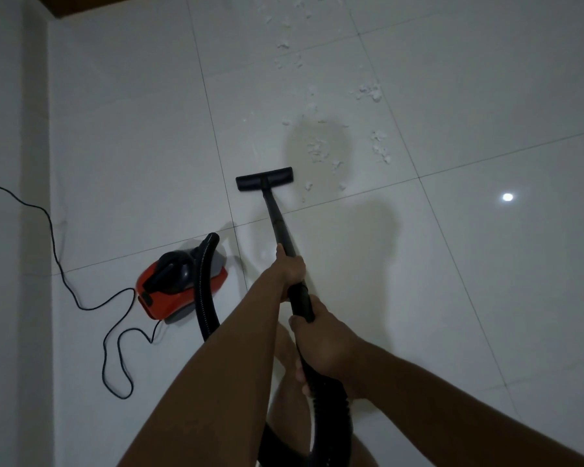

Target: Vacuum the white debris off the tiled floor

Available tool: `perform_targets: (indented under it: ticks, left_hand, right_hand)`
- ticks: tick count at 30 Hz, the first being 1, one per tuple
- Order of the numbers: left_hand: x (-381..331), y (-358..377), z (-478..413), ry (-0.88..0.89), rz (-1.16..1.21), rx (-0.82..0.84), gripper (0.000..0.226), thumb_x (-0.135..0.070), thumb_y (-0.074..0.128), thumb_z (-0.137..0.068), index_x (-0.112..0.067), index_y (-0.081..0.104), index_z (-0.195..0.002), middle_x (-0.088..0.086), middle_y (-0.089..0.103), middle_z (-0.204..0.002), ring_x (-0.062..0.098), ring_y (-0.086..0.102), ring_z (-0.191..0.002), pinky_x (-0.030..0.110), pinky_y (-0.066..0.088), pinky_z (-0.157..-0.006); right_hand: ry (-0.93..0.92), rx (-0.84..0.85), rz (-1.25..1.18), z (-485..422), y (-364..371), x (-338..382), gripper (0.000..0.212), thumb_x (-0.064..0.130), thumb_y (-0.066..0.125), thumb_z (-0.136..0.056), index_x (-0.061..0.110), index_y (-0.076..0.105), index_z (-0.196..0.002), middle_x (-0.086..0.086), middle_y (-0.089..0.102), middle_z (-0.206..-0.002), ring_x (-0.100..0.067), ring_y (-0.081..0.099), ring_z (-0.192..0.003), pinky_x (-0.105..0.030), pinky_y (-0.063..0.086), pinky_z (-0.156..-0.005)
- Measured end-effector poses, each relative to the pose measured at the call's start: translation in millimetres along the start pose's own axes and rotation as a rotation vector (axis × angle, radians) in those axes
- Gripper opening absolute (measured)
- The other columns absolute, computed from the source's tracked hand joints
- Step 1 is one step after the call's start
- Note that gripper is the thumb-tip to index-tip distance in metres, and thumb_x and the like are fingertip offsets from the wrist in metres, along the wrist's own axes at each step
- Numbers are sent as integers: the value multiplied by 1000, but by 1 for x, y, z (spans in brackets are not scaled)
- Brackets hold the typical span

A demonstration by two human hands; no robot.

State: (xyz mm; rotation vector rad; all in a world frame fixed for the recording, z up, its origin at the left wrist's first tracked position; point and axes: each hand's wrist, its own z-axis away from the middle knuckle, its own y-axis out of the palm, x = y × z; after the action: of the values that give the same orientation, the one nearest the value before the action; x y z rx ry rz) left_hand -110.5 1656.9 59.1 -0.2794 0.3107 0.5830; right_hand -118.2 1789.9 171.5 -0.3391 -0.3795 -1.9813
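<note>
Right hand (321, 338) fingers curled round black wand (276, 217) at hose joint; left hand (290, 269) grips it higher. Floor head (264, 178) flat on tiled floor (452, 264), white debris (317, 150) just beyond and right. Red canister (179, 288) left, cord (81, 305) trailing.

Both hands are on the black wand (279, 224), left hand (290, 269) further down it, right hand (321, 338) gripping by the hose (207, 298), floor head (264, 178) flat on the tiled floor (469, 96) right beside the white debris (317, 150), red canister (179, 291) sat off left.
</note>
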Motion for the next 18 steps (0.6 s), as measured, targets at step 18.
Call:
perform_targets:
  ticks: [18]
  left_hand:
    - [100, 36, 11, 53, 21, -22, 68, -23, 34, -105, -36, -10, -155, 21, 47, -135, 19, 49, -71, 31, 43, -52]
  right_hand:
    - [-24, -26, 85, 15, 22, -104, 57, 31, 37, -109, 42, 12, -159, -10, 59, -76, -16, 59, -48, -25, 51, -44]
